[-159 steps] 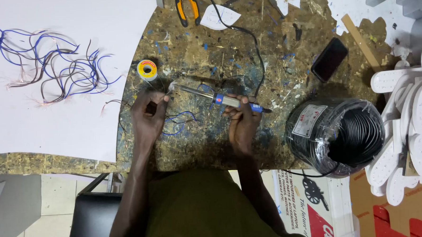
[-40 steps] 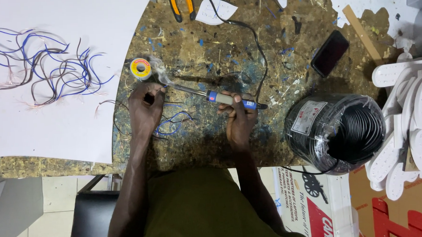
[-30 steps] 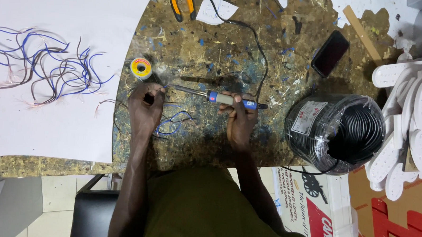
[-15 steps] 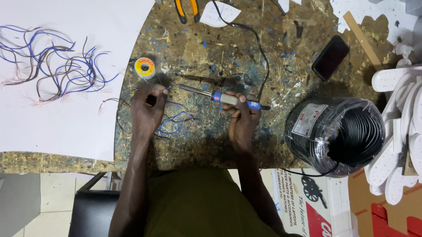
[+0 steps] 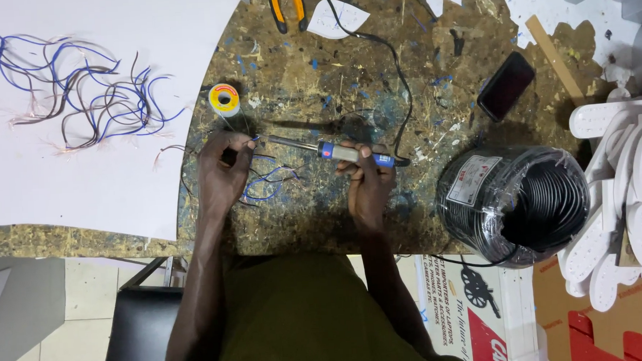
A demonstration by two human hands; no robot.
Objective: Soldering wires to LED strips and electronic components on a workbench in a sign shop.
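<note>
My right hand (image 5: 367, 186) grips a soldering iron (image 5: 334, 151) with a blue and grey handle, its metal tip pointing left toward my left hand. My left hand (image 5: 222, 172) pinches thin wire ends close to that tip. Loose blue and brown wires (image 5: 269, 181) lie on the worn table between my hands. A small yellow spool of solder (image 5: 224, 99) stands just above my left hand, with a thin strand leading down to it.
A pile of blue and brown wires (image 5: 79, 97) lies on a white sheet (image 5: 68, 184) at left. A big black cable coil (image 5: 517, 204) sits at right, a dark phone (image 5: 505, 86) above it, orange-handled pliers (image 5: 286, 3) at the top, white foam shapes (image 5: 624, 189) far right.
Both hands stay in place with the iron tip near the held wire. The view has shifted slightly, and my left hand's fingers have adjusted on the wire.
</note>
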